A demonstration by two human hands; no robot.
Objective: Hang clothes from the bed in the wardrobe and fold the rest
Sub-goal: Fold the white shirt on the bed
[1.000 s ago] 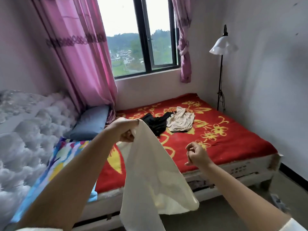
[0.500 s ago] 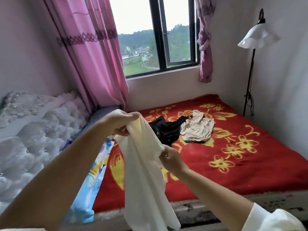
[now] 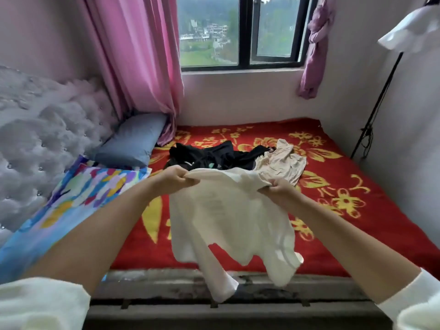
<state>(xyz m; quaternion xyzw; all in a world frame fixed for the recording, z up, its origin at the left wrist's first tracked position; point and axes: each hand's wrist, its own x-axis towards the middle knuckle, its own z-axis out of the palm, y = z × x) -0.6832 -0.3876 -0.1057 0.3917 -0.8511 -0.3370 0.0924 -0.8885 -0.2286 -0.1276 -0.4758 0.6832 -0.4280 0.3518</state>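
A cream-white garment [image 3: 228, 217] hangs spread out in front of me, over the near half of the bed. My left hand [image 3: 175, 178] pinches its top left corner. My right hand [image 3: 277, 190] grips its top right corner. Its lower edge dangles past the bed's front rail. Behind it on the red flowered blanket [image 3: 357, 210] lie a crumpled black garment [image 3: 214, 156] and a beige garment [image 3: 282, 164], touching each other. No wardrobe is in view.
A grey-blue pillow [image 3: 133, 139] and a colourful patterned pillow [image 3: 78, 194] lie at the bed's left, against a tufted white headboard [image 3: 42, 139]. Pink curtains [image 3: 140, 63] flank the window. A floor lamp [image 3: 381, 96] stands at the right wall. The dark bed rail [image 3: 166, 287] runs along the front.
My right hand came up from the cloth's middle to its top edge. Both hands then drew apart, spreading the garment wide. The view moved closer to the bed.
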